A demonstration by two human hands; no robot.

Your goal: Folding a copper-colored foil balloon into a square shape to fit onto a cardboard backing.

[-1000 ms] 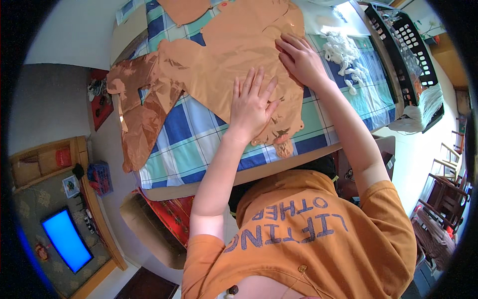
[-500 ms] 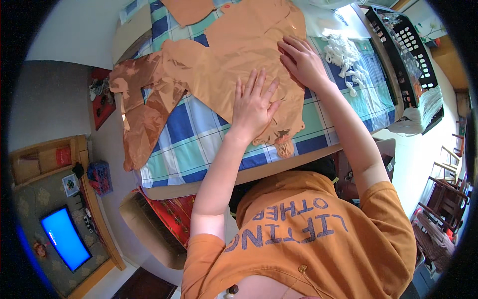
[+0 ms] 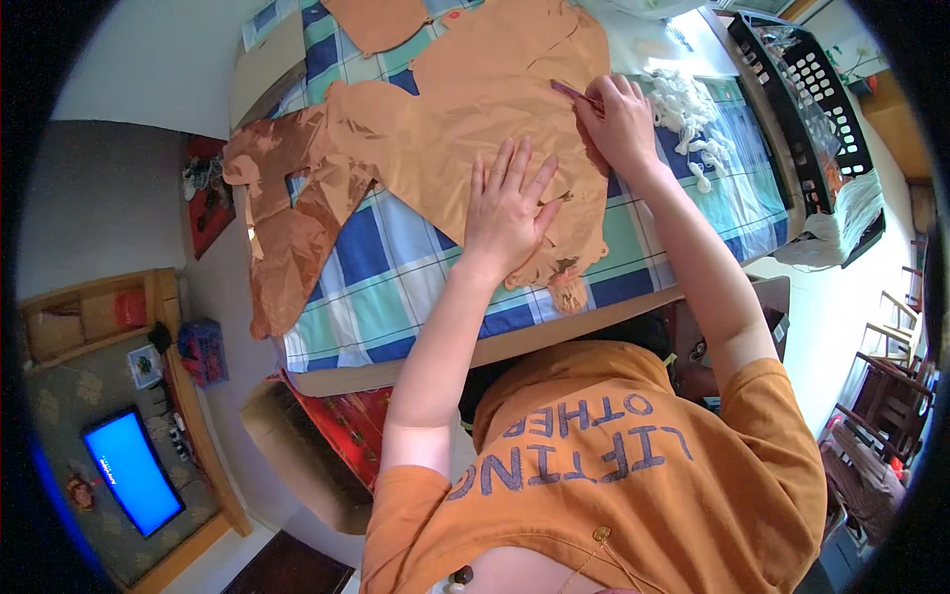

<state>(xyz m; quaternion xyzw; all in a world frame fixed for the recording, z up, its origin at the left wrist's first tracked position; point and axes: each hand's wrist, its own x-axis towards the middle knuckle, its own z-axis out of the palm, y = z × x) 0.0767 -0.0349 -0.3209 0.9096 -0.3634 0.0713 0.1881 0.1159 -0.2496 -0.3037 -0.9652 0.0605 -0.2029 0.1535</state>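
A large flat, rose-gold sheet of foil, which looks like a deflated foil balloon (image 3: 435, 129), lies over a checked cloth. Small tabs and creases show along its edges, and its left part is shinier and crumpled. My left hand (image 3: 507, 213) rests palm down on the foil with its fingers stretched out. Near the right edge of the foil, my right hand (image 3: 620, 124) has its fingers closed on a thin purplish strip (image 3: 566, 89) that points to the left. Whether the strip is a separate stick or a folded bit of foil cannot be made out.
Tangled white string (image 3: 683, 104) lies right of my right hand. Beyond it stands a black perforated basket (image 3: 826, 94) with white strands hanging over its side. A second foil piece (image 3: 381, 22) is at the far edge. The checked cloth (image 3: 371, 262) covers the table.
My right hand has risen slightly off the foil, shifted right, and closed its fingers; a thin purplish strip now shows in them. My left hand stays flat in place.
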